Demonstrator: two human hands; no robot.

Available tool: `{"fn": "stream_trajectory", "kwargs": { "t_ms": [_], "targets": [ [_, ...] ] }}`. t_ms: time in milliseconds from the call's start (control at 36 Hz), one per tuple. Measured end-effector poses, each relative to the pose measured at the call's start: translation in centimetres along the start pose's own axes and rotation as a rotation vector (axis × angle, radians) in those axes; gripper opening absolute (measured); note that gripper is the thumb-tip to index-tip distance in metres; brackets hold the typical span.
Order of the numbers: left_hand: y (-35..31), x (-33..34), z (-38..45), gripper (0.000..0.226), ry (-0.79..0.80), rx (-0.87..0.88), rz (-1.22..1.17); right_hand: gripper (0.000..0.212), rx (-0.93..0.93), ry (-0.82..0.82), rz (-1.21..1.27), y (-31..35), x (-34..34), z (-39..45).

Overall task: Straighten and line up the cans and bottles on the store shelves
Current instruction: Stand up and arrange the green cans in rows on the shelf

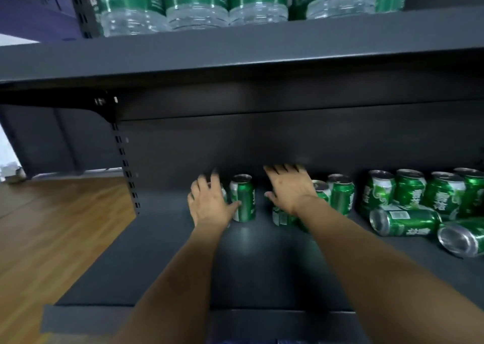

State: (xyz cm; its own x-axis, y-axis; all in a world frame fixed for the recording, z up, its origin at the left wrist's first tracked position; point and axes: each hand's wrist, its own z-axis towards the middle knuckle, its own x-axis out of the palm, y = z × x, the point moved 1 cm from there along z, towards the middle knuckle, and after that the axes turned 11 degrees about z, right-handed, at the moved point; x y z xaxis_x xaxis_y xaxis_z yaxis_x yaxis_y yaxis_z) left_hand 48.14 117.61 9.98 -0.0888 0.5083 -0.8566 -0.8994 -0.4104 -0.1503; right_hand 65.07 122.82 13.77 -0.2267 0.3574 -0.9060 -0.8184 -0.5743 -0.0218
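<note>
Both bare forearms reach forward and a bit inward, backs of the hands facing up at the camera. The left hand sits lower and nearer, fingers curled downward with the thumb stuck out to its right side, wrist pretty much in line with the forearm; whether it's actually gripping anything underneath, can't tell. The right hand is a little farther in, palm down, fingers spread and mostly straight, tips blurry, thumb hooked down on its left side. The two hands are apart, not touching each other.
</note>
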Motion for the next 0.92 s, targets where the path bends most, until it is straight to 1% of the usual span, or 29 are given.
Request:
{"fn": "stream_trajectory", "kwargs": {
  "t_ms": [83,167,222,278,361,472,611,722,806,917],
  "targets": [
    [1.6,0.4,1.4,0.097,0.040,-0.049,-0.254,0.065,0.010,-0.013,-0.016,2.4,0.7,1.7],
    [3.1,1.2,2.4,0.101,0.149,-0.040,-0.402,0.069,0.056,0.057,0.044,4.3,1.8,3.2],
    [4.0,1.7,2.8,0.100,0.240,-0.008,-0.438,0.075,0.117,0.135,0.128,5.2,2.6,4.1],
    [4.7,2.1,3.1,0.092,0.311,0.031,-0.451,0.082,0.178,0.199,0.209,5.8,3.1,4.8],
    [5.4,2.1,3.7,0.081,0.362,0.073,-0.457,0.087,0.241,0.231,0.287,6.4,3.6,5.4],
    [5.9,2.0,4.0,0.076,0.323,0.032,-0.426,0.086,0.313,0.207,0.331,6.5,3.9,5.9],
    [7.6,1.7,4.9,0.079,0.282,-0.070,-0.373,0.085,0.401,0.159,0.359,6.4,4.2,6.3],
    [9.6,1.5,6.0,0.082,0.293,-0.129,-0.352,0.082,0.498,0.183,0.410,6.1,4.7,6.2],
    [11.1,1.5,6.6,0.080,0.276,-0.160,-0.342,0.072,0.512,0.139,0.445,6.4,5.1,6.1],
    [11.8,1.9,6.4,0.078,0.244,-0.170,-0.396,0.062,0.487,0.108,0.507,7.2,5.1,6.2]
  ]
}}
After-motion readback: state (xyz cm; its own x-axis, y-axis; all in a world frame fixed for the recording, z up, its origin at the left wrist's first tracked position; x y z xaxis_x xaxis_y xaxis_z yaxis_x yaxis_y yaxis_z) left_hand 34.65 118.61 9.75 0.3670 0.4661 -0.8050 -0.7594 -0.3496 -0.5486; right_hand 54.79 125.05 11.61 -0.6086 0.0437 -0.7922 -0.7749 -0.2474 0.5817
